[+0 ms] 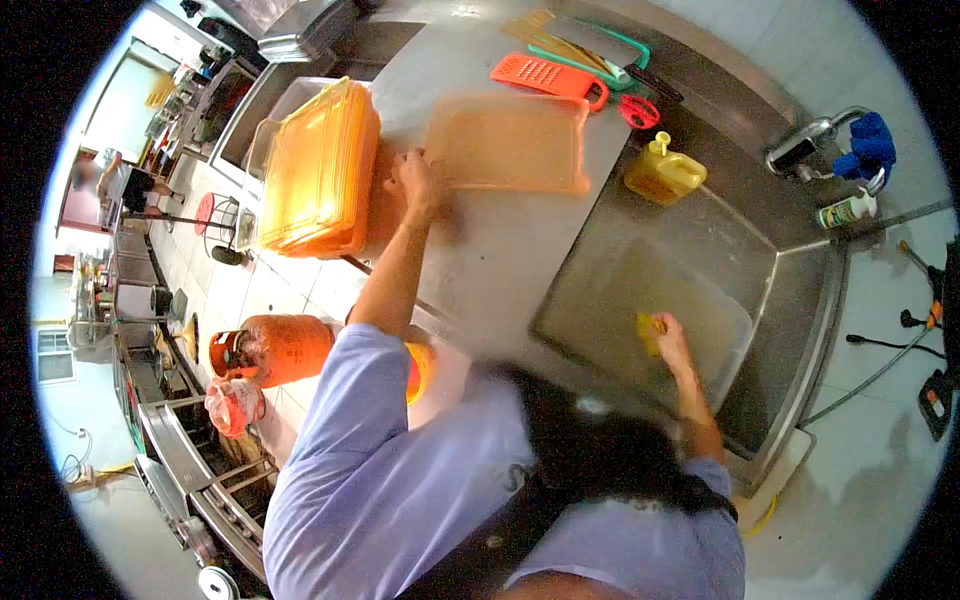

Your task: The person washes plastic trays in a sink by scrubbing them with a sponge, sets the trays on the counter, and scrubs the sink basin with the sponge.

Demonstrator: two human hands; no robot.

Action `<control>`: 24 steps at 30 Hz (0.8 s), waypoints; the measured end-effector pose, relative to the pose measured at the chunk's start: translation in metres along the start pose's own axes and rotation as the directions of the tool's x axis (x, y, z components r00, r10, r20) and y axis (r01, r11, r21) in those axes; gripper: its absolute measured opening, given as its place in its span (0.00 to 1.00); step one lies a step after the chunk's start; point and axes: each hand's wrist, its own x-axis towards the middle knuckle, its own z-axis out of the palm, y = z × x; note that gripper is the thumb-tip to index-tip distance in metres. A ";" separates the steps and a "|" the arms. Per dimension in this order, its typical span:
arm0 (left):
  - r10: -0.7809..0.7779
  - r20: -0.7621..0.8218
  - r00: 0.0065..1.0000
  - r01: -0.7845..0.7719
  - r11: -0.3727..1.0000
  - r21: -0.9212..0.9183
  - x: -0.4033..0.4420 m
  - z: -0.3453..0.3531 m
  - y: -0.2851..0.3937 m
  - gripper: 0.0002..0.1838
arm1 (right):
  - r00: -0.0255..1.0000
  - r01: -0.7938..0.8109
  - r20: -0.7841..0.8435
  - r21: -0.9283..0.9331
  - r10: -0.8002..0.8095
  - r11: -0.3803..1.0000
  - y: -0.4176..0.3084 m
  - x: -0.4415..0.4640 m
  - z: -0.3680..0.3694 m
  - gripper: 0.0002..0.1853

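Note:
My left hand (414,182) is closed at the near left corner of a flat, translucent orange tray or lid (508,145), which lies on the steel counter (480,270). In my right hand (673,342) is a yellow sponge (647,334), held over the steel sink basin (770,290) at the right. Cloudy water seems to fill the lower part of the basin. Left of my left hand stands a stack of translucent orange containers (318,170). A yellow jug (664,174) rests at the far end of the sink.
An orange grater (548,74), red-handled scissors (639,111) and a knife (652,83) lie behind the tray. A faucet (800,150), blue cloth (866,148) and bottle (846,211) sit along the right wall. Left on the floor is an orange gas cylinder (292,348); a person stands far back.

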 end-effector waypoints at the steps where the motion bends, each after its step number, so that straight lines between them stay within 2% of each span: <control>1: -0.072 0.042 0.996 0.075 0.995 -0.060 0.011 0.005 -0.014 0.16 | 1.000 0.019 0.004 -0.043 -0.019 0.999 0.004 0.001 -0.003 0.13; 3: -0.076 0.052 0.996 0.069 0.990 0.125 0.021 0.012 -0.025 0.13 | 0.998 0.055 0.017 -0.121 -0.053 0.991 0.017 0.002 -0.004 0.13; 4: -0.043 0.058 0.997 0.010 0.875 0.484 0.015 0.001 -0.002 0.10 | 0.999 0.053 0.011 -0.102 -0.052 0.993 0.025 0.001 -0.004 0.13; 6: 0.018 0.067 0.998 -0.053 0.818 0.573 0.022 -0.001 -0.001 0.09 | 0.999 0.043 -0.001 -0.059 -0.043 0.997 0.036 -0.004 0.000 0.12; 8: 0.068 0.077 0.995 -0.102 0.766 0.635 0.021 -0.001 0.001 0.09 | 0.997 -0.064 0.037 0.016 0.064 0.998 0.041 -0.008 -0.001 0.12; 9: 0.090 0.079 0.993 -0.119 0.748 0.653 0.012 -0.014 0.024 0.10 | 0.991 -0.117 0.062 0.047 0.114 0.992 0.040 -0.010 -0.004 0.12; 10: 0.108 0.078 0.991 -0.133 0.728 0.673 0.006 -0.022 0.040 0.10 | 0.994 -0.097 0.049 -0.001 0.097 0.995 0.040 -0.010 -0.006 0.11; 12: 0.061 0.051 0.997 -0.079 0.733 0.676 0.011 -0.026 0.048 0.10 | 0.998 -0.050 0.035 -0.099 0.053 0.994 0.040 -0.008 -0.008 0.11; 14: -0.041 0.040 0.998 0.005 0.755 0.655 0.021 -0.031 0.053 0.13 | 0.996 -0.083 0.032 -0.075 0.086 0.994 0.058 0.000 0.000 0.11; 17: -0.114 0.296 0.948 -0.079 0.818 0.569 0.057 -0.034 0.019 0.16 | 0.993 -0.113 0.024 -0.033 0.114 0.993 0.044 -0.005 -0.001 0.11; 18: -0.226 0.434 0.872 0.086 0.944 0.319 0.049 -0.046 0.036 0.16 | 0.992 -0.122 0.021 -0.016 0.122 0.992 0.034 -0.007 -0.003 0.12; 19: -0.268 0.514 0.815 0.300 0.954 0.022 0.039 -0.056 0.048 0.16 | 0.998 -0.068 0.015 -0.015 0.069 0.998 0.041 -0.004 -0.001 0.12; 20: -0.270 0.605 0.749 0.501 0.827 -0.253 0.030 -0.063 0.059 0.16 | 1.000 -0.018 0.005 -0.013 0.018 1.000 0.051 0.000 -0.001 0.12; 21: -0.232 0.695 0.681 0.669 0.584 -0.460 0.021 -0.064 0.065 0.16 | 1.000 0.026 -0.010 -0.010 -0.026 1.000 0.059 0.002 0.000 0.13; 23: -0.090 0.701 0.708 0.614 0.568 -0.547 0.014 -0.064 0.060 0.16 | 0.969 -0.233 -0.070 0.055 0.236 0.971 0.059 0.006 -0.005 0.15; 24: -0.022 0.706 0.708 0.598 0.550 -0.583 0.007 -0.060 0.058 0.16 | 0.967 -0.211 -0.155 -0.053 0.201 0.976 0.069 0.010 -0.007 0.15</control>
